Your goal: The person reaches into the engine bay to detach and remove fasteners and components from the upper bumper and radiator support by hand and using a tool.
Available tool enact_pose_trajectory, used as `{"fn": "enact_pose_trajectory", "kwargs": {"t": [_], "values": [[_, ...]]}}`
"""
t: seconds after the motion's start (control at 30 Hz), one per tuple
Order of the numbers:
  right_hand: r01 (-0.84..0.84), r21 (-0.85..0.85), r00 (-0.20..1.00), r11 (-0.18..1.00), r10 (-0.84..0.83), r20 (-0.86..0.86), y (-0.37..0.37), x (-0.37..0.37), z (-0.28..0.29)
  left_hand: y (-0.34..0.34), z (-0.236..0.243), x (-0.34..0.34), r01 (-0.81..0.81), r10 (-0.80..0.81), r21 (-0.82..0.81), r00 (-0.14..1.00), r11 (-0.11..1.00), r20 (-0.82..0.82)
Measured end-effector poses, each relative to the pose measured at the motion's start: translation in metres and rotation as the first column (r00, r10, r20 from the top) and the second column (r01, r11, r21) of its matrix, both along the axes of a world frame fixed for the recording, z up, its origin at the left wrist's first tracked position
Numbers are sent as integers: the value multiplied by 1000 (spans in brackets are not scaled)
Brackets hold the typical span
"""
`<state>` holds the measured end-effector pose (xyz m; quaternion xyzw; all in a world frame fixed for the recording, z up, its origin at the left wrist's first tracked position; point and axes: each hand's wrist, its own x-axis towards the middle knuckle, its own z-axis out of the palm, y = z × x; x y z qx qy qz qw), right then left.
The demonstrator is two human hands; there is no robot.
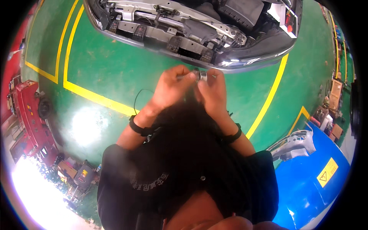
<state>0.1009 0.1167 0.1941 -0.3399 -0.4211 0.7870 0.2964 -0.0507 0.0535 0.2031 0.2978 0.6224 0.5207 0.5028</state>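
Observation:
In front of my chest, both hands meet around a small silver cylindrical metal piece [203, 75] with a dark end on its left side. My left hand [171, 86] has its fingers closed on the dark end. The fingers of my right hand [213, 90] are curled around the silver end. Blur and my fingers hide the rest of the piece, so its exact kind does not show. Just beyond my hands is the front of a car [184, 34], its bumper cover off and the metal crossmember bare.
A white tray [283, 19] with a red-handled item rests on the car's right front corner. Yellow lines [101, 101] cross the green floor. On my right a silver trim piece [293, 145] lies on a blue panel [326, 153]. Red equipment [30, 115] stands to the left.

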Motion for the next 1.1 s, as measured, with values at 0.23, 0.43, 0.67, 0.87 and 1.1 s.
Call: {"fn": "enact_pose_trajectory", "kwargs": {"t": [0.23,0.43,0.67,0.87,1.1], "values": [[-366,380,896,850,212,389,53,10,-17,29,-36,-12,174,1,-285,852,943,523],[-244,-140,839,960,281,466,77,17,-76,59,-93,8,259,-89,-302,872,917,481],[374,71,587,925,-295,754,117,6,-189,72,-149,-20,342,-187,-415,910,843,370],[358,129,437,925,-288,852,118,-11,-270,34,-167,-78,394,-270,-555,917,732,294],[600,23,502,799,-400,767,120,-28,-274,14,-174,-161,335,-209,-537,936,774,283]]}}
